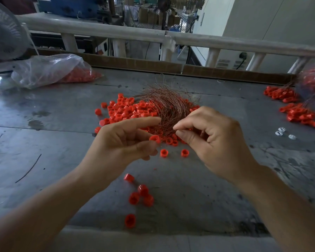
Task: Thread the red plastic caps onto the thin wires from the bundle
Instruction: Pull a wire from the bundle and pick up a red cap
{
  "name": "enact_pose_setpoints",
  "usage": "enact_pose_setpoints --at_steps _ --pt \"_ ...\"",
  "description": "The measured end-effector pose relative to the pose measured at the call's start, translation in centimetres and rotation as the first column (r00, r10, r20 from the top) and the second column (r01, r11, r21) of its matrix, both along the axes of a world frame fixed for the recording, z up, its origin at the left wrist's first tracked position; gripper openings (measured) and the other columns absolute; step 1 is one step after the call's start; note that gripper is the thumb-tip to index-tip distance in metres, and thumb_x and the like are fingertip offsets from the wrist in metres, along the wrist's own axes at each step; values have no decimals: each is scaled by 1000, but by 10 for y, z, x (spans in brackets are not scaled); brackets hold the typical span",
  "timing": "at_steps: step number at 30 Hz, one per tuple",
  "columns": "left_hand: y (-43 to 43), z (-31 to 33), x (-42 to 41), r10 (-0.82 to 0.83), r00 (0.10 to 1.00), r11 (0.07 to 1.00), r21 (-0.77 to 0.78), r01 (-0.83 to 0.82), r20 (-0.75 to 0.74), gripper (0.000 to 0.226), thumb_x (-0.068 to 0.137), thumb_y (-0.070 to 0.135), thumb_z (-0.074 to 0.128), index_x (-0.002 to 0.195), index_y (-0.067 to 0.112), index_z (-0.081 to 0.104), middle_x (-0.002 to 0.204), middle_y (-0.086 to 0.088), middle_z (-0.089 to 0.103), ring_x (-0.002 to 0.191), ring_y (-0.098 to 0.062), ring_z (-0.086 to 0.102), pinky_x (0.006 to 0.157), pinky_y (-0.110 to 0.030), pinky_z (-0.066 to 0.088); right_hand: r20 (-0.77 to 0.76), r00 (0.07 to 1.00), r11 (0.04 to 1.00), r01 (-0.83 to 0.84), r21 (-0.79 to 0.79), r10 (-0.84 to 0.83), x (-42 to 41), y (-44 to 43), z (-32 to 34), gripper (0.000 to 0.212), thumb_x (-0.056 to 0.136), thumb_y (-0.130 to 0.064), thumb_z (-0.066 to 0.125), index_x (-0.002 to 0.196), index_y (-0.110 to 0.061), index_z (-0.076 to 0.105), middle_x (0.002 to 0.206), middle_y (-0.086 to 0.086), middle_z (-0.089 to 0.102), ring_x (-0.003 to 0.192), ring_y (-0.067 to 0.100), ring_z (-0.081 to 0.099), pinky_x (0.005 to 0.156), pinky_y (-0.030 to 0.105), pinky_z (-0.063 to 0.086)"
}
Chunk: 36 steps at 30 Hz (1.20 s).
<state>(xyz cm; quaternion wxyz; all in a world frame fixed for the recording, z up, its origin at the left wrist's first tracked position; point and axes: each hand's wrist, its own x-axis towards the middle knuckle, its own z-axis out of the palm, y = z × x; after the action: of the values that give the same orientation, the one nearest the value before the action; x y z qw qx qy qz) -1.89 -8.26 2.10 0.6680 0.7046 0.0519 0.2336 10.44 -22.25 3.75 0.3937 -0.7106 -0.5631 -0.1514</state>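
**One small red plastic cap** [155, 138] was pinched at the fingertips of the left hand [124, 140], forefinger extended, just above the counter. Beside it the right hand [213, 139], fingers curled, pinched thumb to forefinger at the near edge of the tangled bundle of thin copper-coloured wires [164, 104]; how many strands it held was too fine to tell. The bundle lay on a loose heap of red caps [127, 110] at mid-counter, with stray caps [143, 190] nearer the person. No wire was seen entering the held cap, so this threading appeared not yet begun. Caps clustered on wires [296, 113] at the right suggested finished work. The heap and a clear plastic bag of caps [49, 70] on the grey metal counter [189, 197] were left to do.
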Motion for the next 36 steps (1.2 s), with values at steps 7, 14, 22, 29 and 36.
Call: enact_pose_setpoints --at_steps 7,14,22,29,36 --pt "1 0 -4 25 1000 995 98 -25 -5 33 57 34 68 89 27 71 74 -1 73 63 -12 68 60 -19 54 -61 998 998 23 -66 -27 -2 1 -3 10 76 -15 63 79 -10 71 76 -6 59 65 2 54 62 8 41" --pt "3 -1 -2 52 998 994 103 -47 -41 31 55 38 67 84 28 73 74 -3 73 62 -15 68 58 -19 54 -77 995 995 52 -88 -59 -3 1 -2 11 76 -18 62 78 -12 71 76 -9 58 66 4 56 61 15 45" --pt "1 -1 -2 49 997 989 139 -42 -51 32 53 39 66 83 35 72 73 2 73 61 -12 68 59 -18 54 -45 998 995 -41 -95 36 -8 3 -5 8 76 -10 65 82 -10 71 74 -12 55 64 -7 48 64 3 37" --pt "2 -3 -2 63 998 986 157 -58 -26 25 53 24 70 76 32 73 80 2 72 72 -10 69 64 -15 53 -112 994 998 8 -57 -14 -5 3 -3 9 79 -10 59 82 -9 67 74 -7 55 74 4 52 67 4 38" --pt "0 -1 -2 41 999 989 140 -36 -34 27 53 22 69 80 24 74 80 3 74 73 -11 70 65 -15 53 -156 988 997 -19 -80 7 -10 3 -2 6 80 -14 55 80 -13 61 74 -17 49 72 -8 47 66 3 35"
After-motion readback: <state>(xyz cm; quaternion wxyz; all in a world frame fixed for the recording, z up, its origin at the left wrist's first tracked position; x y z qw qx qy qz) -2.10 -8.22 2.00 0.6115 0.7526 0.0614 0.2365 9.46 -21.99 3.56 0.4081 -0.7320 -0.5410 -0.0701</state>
